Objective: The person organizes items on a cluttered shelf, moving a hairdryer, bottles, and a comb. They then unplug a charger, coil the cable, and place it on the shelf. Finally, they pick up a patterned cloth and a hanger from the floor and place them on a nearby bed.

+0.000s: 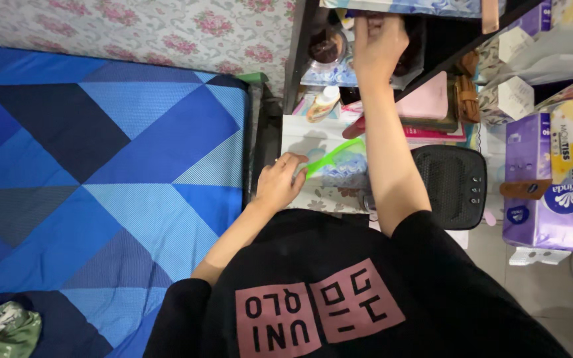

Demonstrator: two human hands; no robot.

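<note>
We stand in a narrow bedroom corner. A bed with a blue patchwork quilt [101, 166] fills the left, flower-patterned wallpaper [167, 33] runs behind it, and a dark shelving unit [293, 66] crammed with small things rises on the right.

From the head view (the only one we have), our left hand [278, 183] rests on the lower white ledge [300, 132] of the unit. Its fingers are curled round the handle end of a green comb [333, 156], which slants up and to the right over a blue-printed bag. Our right hand [379, 40] is stretched up into the upper compartment, fingers spread against something dark at the back. We cannot tell whether it grips anything there or only touches it.

Just left of that arm are a round lidded jar [326, 46] and a small white bottle [326, 99]. To its right lie a pink pouch [427, 99] and a brown strap. Lower down are a black mesh-fronted device [451, 185] and purple tissue packs [552, 205].

As we judge it, the work is at a sorting-and-reaching stage: one hand keeps the comb low while the other feels about in the crowded shelf. Any move from here calls for a careful wrist, since the jar and bottle stand close beside the arm and could be knocked. The comb needs a firm enough hold not to slip off the ledge.
</note>
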